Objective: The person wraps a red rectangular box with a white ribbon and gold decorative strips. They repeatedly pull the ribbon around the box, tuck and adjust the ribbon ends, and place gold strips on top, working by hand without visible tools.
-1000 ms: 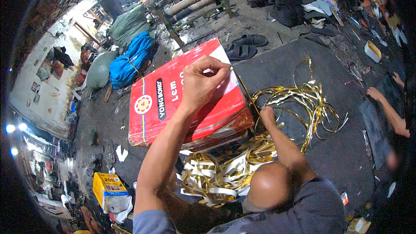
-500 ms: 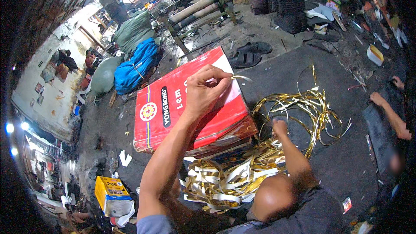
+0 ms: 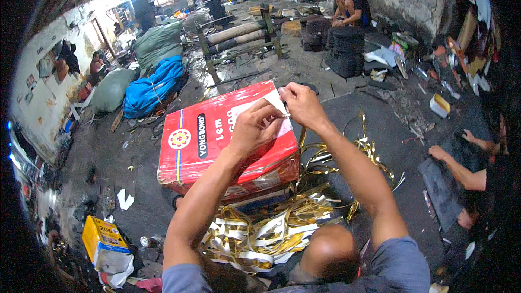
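A red cardboard box (image 3: 179, 165) lies in front of me with a white patch near its far right corner. Over that patch my left hand (image 3: 254, 130) is closed in a pinch, a small end of pale strip at its fingertips. Close beside it, at the box's right edge, my right hand (image 3: 304, 107) is also pinched, and a gold strip seems to hang down below it. Fingertips of the two hands almost meet. Along the near side of the box lies a heap of gold and white strips (image 3: 260, 233). More gold strips (image 3: 369, 149) curl loosely to the right.
A yellow and blue carton (image 3: 106, 239) stands at lower left. Behind are a blue bundle (image 3: 154, 87) and green sacks (image 3: 113, 89). At right, another person's hands (image 3: 439, 152) rest by a dark sheet (image 3: 442, 195). Farther back a person (image 3: 353, 8) sits beside dark stacks (image 3: 345, 49).
My right hand has come up from the strip heap to the box corner beside my left hand. My left hand stays pinched over the box. The whole view has shifted.
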